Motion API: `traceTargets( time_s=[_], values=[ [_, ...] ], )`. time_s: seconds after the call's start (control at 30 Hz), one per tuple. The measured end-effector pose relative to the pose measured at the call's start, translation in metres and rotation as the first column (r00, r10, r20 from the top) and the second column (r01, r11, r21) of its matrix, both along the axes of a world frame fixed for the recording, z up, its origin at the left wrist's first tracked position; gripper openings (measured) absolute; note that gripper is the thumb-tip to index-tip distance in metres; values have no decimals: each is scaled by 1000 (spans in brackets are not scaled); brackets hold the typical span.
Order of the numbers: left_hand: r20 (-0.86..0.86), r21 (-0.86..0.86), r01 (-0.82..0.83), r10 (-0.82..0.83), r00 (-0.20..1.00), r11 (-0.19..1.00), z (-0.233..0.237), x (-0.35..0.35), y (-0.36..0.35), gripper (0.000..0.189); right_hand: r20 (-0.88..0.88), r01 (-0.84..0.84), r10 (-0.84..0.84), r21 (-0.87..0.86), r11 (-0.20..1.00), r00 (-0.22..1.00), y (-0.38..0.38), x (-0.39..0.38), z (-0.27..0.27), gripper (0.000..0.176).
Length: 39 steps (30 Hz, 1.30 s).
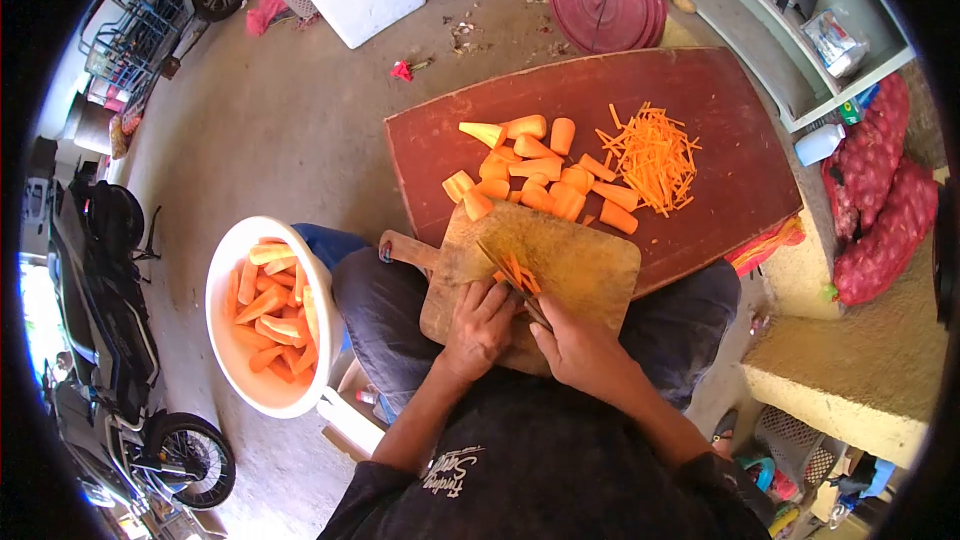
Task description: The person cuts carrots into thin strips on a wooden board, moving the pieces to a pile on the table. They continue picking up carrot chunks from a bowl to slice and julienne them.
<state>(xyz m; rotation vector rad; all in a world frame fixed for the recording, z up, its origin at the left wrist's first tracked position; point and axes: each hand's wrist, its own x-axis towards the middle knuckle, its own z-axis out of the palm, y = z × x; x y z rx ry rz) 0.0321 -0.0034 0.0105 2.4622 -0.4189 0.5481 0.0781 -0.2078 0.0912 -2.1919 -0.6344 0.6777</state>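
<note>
A wooden cutting board (590,265) lies across my lap, its handle pointing left. My right hand (577,342) is closed around the handle of a knife (497,258), whose dark blade points up and left over the board. Beside the blade, my left hand (478,330) rests on the board with its fingers bent and pressed together; what lies under them is hidden. Thin carrot strips (520,274) lie against the blade's right side. Beyond the board are chunks of peeled carrot (535,170) and a heap of carrot sticks (655,160).
The carrots lie on a red-brown wooden table (720,110). At my left stands a white tub (222,325) of peeled carrots (275,310). Red mesh sacks (885,230) and a shelf (735,35) are at the right. A motorbike (110,310) stands far left.
</note>
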Motion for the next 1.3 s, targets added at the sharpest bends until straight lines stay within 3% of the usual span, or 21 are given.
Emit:
traceTargets(
  time_s=[0.2, 0.5, 0.7, 0.8, 0.9, 1.0, 1.1, 1.3],
  values=[
    [36, -52, -18, 20, 999, 998, -11, -3, -2, 42, 129, -39, 29, 74, 996, 991, -4, -2, -9, 36],
    [1, 44, -39, 39, 999, 998, -1, -5, 1, 42, -22, -42, 40, -69, 997, 999, -30, -25, 45, 37],
    [15, 101, -112, 111, 994, 989, -3, -7, -4, 42, 64, -76, 80, -65, 995, 995, -4, -3, 1, 38],
    [25, 106, -126, 124, 992, 986, -3, -7, -3, 44, 132, -20, 10, 78, 997, 991, -7, -6, 7, 39],
    [0, 86, -115, 115, 993, 990, -1, -10, -3, 44, -30, -18, 17, -52, 999, 999, -18, -15, 34, 38],
    [14, 56, -120, 119, 993, 991, -9, -9, -4, 45, 20, 15, -15, -35, 999, 1000, -5, -13, 10, 38],
    [43, -7, -112, 112, 993, 994, -10, -7, -4, 44, 102, -64, 61, 28, 998, 993, 6, -1, -4, 43],
    [-5, -26, -94, 93, 996, 995, -8, -11, 0, 43, 45, -38, 40, -50, 998, 998, -15, -21, 29, 37]
  ],
)
